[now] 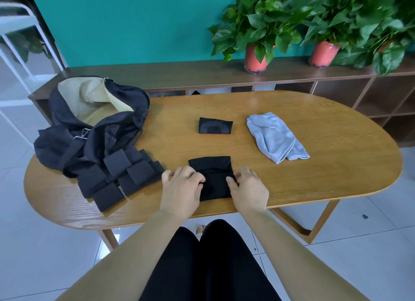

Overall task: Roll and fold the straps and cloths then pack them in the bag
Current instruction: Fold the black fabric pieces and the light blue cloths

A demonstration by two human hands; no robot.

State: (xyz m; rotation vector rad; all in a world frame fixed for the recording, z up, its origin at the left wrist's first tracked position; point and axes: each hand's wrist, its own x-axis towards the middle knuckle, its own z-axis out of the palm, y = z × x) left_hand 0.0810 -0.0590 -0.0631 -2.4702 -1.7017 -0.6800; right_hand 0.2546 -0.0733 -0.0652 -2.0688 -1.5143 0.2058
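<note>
A black cloth (pixel 213 175) lies near the table's front edge, partly folded. My left hand (pixel 182 186) pinches its left edge and my right hand (pixel 247 187) pinches its right edge. Farther back lies a small folded black cloth (pixel 215 126). A light grey cloth (pixel 274 139) lies loosely folded to the right. The black bag (pixel 94 112) with a beige lining stands open at the table's left end. Black perforated straps (pixel 121 177) lie spread in front of the bag.
The oval wooden table (pixel 325 166) stands on a white tiled floor. Behind it a low wooden shelf (pixel 336 91) runs along a teal wall and carries potted plants (pixel 256 31) in red pots. My legs are below the table's front edge.
</note>
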